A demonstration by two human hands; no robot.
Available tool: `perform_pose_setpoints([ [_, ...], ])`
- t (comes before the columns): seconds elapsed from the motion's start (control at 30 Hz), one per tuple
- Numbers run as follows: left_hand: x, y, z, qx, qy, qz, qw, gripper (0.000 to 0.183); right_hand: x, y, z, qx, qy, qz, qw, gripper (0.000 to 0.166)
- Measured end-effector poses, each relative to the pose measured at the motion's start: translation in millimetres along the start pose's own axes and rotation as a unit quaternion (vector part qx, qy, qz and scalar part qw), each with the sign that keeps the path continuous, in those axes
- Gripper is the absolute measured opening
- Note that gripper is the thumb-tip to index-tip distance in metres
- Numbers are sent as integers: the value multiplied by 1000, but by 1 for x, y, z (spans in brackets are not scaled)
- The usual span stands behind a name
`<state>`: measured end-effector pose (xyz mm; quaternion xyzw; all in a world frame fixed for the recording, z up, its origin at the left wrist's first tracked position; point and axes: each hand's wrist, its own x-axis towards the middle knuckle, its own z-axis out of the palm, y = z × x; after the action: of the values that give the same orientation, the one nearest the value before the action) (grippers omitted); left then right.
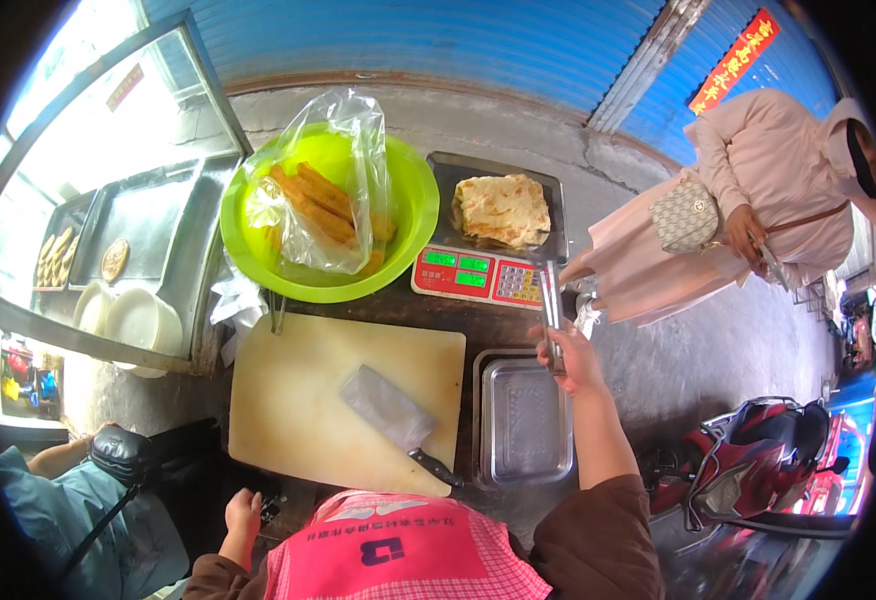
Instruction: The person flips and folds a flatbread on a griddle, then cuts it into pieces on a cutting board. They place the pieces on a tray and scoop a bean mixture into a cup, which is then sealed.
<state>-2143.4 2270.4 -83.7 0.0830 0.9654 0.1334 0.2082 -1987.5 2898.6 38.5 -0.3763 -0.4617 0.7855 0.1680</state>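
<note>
Metal tongs [550,300] are in my right hand [573,356], their tips by the lower right edge of a folded flatbread [504,210]. That bread lies on the dark tray [445,176] of a red digital scale [453,271] with lit displays. Low at the left, my left hand [243,511] is near the table's front edge, fingers curled, beside a small dark object I cannot make out. A cleaver [389,405] lies on a pale cutting board [295,390]. Fried dough sticks [318,199] lie in and under a clear plastic bag [369,157] in a green basin [423,187].
An empty metal tray [528,420] sits right of the board. A glass cabinet [201,285] with breads, trays and pale bowls [149,322] stands at left. A person [760,172] in pink stands beyond the table at right, another person [92,517] is at lower left. A red scooter [753,465] is parked at right.
</note>
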Motion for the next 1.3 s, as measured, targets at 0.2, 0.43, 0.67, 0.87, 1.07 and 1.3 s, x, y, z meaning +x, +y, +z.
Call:
perform_pose_setpoints([
  [0.2,-32,-50,11,22,-20,-114,993,42,49,3,11,-32,-43,61,997,21],
  [0.43,-35,-22,23,9,-42,-89,995,40,116,32,50,104,2,26,994,12],
  [0.67,-27,-5,20,-58,-76,-66,993,40,156,33,59,87,45,-22,995,14],
  [0.87,-10,-42,32,-57,-56,-37,996,36,115,25,46,16,20,-65,998,14],
  [1.07,26,-58,31,-70,-56,7,996,28,-32,21,35,-60,-27,-67,996,25],
  [1.3,55,-85,15,-145,-200,-21,969,24,-164,76,47,-204,-103,131,965,45],
])
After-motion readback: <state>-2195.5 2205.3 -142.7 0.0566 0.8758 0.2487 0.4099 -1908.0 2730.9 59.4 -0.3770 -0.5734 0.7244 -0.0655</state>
